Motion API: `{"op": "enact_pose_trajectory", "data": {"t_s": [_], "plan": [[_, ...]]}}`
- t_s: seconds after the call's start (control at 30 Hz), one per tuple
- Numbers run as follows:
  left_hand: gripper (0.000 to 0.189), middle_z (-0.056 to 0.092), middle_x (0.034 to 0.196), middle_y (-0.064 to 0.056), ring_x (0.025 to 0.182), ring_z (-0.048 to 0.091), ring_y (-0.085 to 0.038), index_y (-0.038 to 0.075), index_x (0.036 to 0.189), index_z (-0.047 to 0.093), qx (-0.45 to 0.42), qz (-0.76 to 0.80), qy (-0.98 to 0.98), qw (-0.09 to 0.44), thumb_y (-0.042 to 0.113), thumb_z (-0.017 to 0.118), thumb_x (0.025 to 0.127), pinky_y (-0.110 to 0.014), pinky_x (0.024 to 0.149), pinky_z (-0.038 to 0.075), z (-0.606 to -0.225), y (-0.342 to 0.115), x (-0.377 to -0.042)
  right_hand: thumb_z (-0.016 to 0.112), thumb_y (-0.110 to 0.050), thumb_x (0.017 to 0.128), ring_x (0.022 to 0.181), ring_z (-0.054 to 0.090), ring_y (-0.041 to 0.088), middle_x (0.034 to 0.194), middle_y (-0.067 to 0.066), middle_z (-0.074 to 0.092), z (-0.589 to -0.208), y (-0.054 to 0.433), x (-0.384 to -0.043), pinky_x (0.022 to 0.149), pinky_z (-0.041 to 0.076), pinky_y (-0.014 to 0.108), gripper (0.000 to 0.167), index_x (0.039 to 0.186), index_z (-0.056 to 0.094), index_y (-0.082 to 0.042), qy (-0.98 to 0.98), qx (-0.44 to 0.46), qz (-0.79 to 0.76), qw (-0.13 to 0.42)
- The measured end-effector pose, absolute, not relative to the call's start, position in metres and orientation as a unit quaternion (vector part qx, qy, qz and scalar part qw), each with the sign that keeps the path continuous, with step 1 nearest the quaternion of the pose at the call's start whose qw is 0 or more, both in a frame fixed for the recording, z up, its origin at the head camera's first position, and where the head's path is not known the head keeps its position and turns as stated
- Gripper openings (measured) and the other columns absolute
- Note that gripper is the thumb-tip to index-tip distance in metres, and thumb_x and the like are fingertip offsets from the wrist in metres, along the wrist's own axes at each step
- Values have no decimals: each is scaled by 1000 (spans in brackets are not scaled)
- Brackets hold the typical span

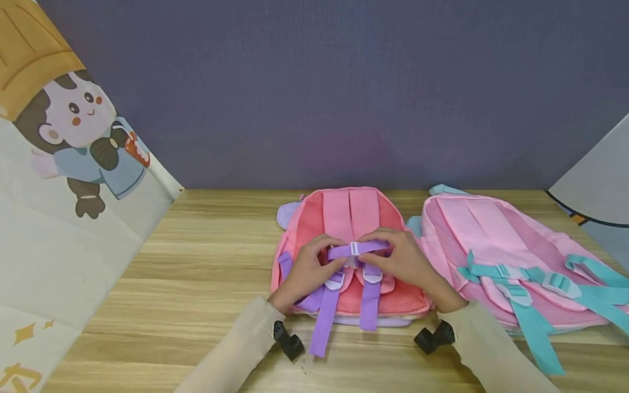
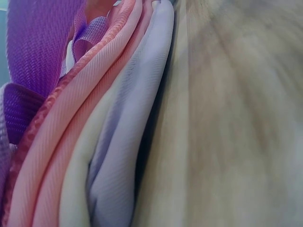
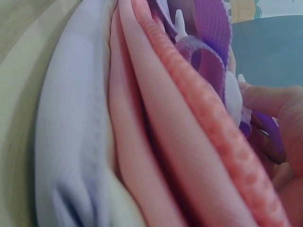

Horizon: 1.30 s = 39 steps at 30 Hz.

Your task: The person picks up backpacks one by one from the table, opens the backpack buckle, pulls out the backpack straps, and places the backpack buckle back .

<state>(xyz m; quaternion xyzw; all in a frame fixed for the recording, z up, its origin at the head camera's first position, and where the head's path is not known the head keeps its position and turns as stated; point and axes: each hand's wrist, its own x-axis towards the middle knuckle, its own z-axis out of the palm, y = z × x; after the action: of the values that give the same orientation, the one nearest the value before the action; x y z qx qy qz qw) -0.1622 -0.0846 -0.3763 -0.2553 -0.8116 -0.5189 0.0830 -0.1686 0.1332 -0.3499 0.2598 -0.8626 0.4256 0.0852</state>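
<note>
A coral-pink backpack [image 1: 309, 221] lies on the wooden table with its padded back panel and shoulder straps facing up. Across its middle runs a purple chest strap [image 1: 339, 252] with a small white buckle [image 1: 354, 248] in it. My left hand [image 1: 306, 273] pinches this strap left of the buckle, between thumb and fingers. On the other side, my right hand [image 1: 408, 262] pinches the strap close to the buckle, thumb below and fingers above. Purple webbing tails [image 1: 324, 322] hang from white adjusters [image 1: 372, 274] toward me. In the left wrist view the backpack's layered edge [image 2: 71, 109] hides the left hand's fingers.
A lighter pink backpack [image 1: 481, 224] with teal straps [image 1: 535, 333] lies close on the right. Behind the table [image 1: 196, 262] stands a dark blue-grey panel [image 1: 314, 93]. A cloth with a cartoon chef [image 1: 78, 120] hangs at left. Black wrist mounts [image 1: 289, 341] sit on both sleeves.
</note>
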Motion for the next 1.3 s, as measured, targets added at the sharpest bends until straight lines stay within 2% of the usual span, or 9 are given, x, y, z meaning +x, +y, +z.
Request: {"op": "enact_pose_trajectory", "data": {"t_s": [0.17,0.43,0.77,1.13,1.3], "plan": [[19,64,91,1,74,47,-10,14,103,71,-253,-517,-812,98,16,73,84,-23,65,39,-376,-84,-162,79,-19,77,79,59,13,94,-1,72,-350,133,-169,68,51,27,26,102,73,-15,-862,261,426,85],[19,65,91,0,75,47,-10,12,103,71,-232,-506,-823,110,16,72,84,-22,66,40,-376,-83,-162,79,-17,77,77,56,18,94,0,72,-346,135,-169,64,46,26,27,103,73,-14,-868,252,419,89],[20,60,91,-2,76,47,-12,11,107,69,-214,-511,-825,109,12,69,86,-22,66,38,-378,-84,-163,79,-21,77,83,58,13,96,-3,72,-346,137,-170,73,51,28,28,104,73,-17,-874,245,411,82],[19,56,90,-3,77,47,-12,10,107,68,-202,-513,-828,104,11,67,87,-21,66,38,-376,-84,-162,77,-28,79,91,63,18,99,-1,71,-341,143,-170,81,54,40,30,107,71,-16,-887,233,396,48],[19,58,92,-4,79,49,-15,11,106,68,-207,-518,-822,112,10,67,87,-22,68,39,-377,-84,-163,77,-32,79,92,64,20,97,-2,71,-337,147,-169,82,54,40,33,107,71,-17,-895,216,389,31]]}}
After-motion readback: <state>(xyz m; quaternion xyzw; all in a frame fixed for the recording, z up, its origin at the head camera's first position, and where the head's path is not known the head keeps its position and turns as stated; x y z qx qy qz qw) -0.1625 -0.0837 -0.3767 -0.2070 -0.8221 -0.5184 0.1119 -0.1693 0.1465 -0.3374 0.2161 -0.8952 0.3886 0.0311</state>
